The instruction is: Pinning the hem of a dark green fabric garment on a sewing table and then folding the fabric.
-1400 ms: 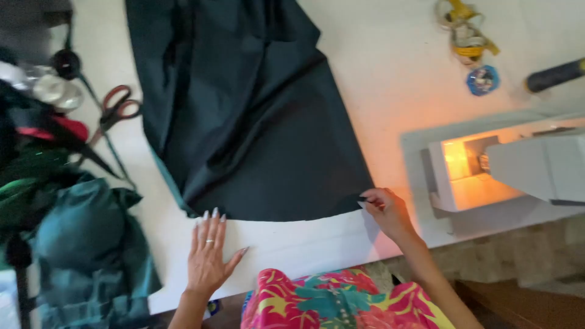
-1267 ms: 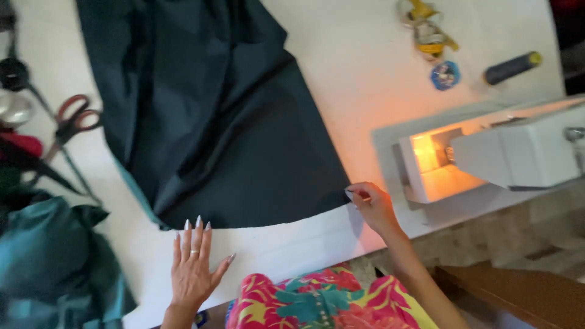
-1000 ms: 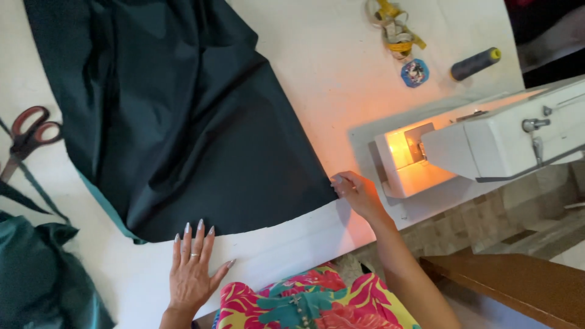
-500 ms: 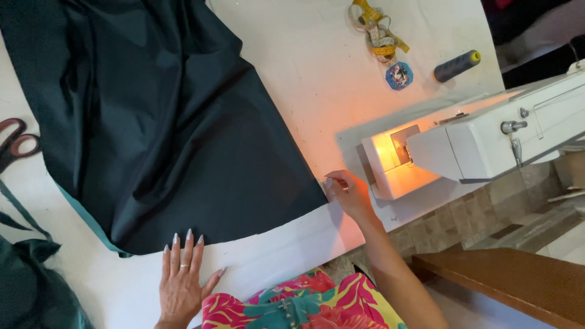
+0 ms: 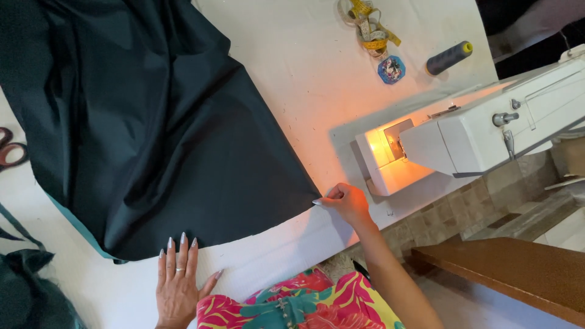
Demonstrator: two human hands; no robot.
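On the white desk (image 5: 292,67) a large sheet of dark green fabric (image 5: 152,134) lay spread flat, covering most of the left half and running off the top and left edges of the view. The left hand (image 5: 178,283) rested palm down at the fabric's near edge, its fingers (image 5: 181,250) held close together and straight, the tips just touching the cloth, the thumb angled out to the side. The right hand (image 5: 347,202) was at the fabric's near right corner, its fingers curled in and pinching that corner against the desk. Just beyond the right hand stood a white sewing machine (image 5: 475,131), its lamp casting an orange glow on the desk around it. Farther back lay a yellow measuring tape (image 5: 368,27) in a loose heap, a small blue round item (image 5: 390,69) near it, and a grey thread spool (image 5: 449,58) on its side. Red-handled scissors (image 5: 12,152) showed at the left edge, partly cut off.
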